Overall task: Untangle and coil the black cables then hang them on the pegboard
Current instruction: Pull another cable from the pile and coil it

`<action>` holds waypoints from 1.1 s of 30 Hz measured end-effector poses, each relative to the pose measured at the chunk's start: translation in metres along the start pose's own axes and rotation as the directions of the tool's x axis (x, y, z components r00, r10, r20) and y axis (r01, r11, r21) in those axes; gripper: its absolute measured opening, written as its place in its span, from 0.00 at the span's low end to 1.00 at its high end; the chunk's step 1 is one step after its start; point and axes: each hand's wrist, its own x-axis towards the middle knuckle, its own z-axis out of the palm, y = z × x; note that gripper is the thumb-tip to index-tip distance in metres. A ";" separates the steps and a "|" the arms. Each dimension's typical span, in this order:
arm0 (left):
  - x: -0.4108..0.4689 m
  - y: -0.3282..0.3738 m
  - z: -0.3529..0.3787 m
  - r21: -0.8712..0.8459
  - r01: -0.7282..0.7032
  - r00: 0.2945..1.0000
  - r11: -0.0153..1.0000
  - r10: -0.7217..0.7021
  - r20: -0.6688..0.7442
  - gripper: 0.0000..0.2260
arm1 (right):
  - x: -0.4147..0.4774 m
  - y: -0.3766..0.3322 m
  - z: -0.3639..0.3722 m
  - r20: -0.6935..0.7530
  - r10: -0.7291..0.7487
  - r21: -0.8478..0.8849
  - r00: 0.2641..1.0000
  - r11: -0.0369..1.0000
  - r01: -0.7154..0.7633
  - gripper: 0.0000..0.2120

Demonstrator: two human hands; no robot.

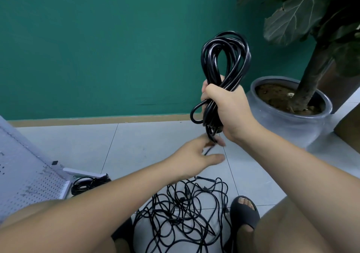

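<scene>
A pale grey tiled floor point(146, 145) with thin dark grout lines runs back to a tan skirting strip point(97, 121) under a flat teal-green painted wall point(97, 48). At the right stands a rounded, glossy grey ceramic pot point(288, 124) filled with brown soil; a dark trunk rises from it to broad, veined, leathery green leaves point(292, 22), which the top edge cuts off.

At the left a white perforated metal pegboard point(29, 184) slopes out of view. Just beside its foot lies a small loose coil of thin black cable point(87, 184).

The right hand point(228, 106) is raised before the wall, fingers wrapped tightly round the waist of a thick, shiny black cable bundle point(226, 57) wound in long loops; a short tail hangs below the fist. The left hand point(196, 157) is beneath it, fingers stretched and spread. They are blurred, so contact with the tail cannot be told.

A tangled heap of thin black cables point(181, 213) sprawls on the floor between the knees, partly hidden by the forearms. A dark rubber slide sandal point(245, 215) touches its right edge.
</scene>
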 end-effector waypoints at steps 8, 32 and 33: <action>-0.021 0.013 0.010 -0.086 0.092 0.992 0.992 -0.083 0.097 0.09 | 0.016 0.003 -0.022 -0.232 -0.084 -0.120 0.969 0.991 0.057 0.20; -0.036 0.057 -0.088 0.147 -0.185 0.793 0.972 0.236 -0.562 0.14 | -0.019 0.015 -0.016 0.664 0.338 0.150 0.667 0.813 -0.562 0.27; -0.036 0.058 -0.088 0.143 -0.185 0.792 0.972 0.234 -0.564 0.14 | -0.019 0.015 -0.016 0.670 0.329 0.148 0.666 0.819 -0.554 0.29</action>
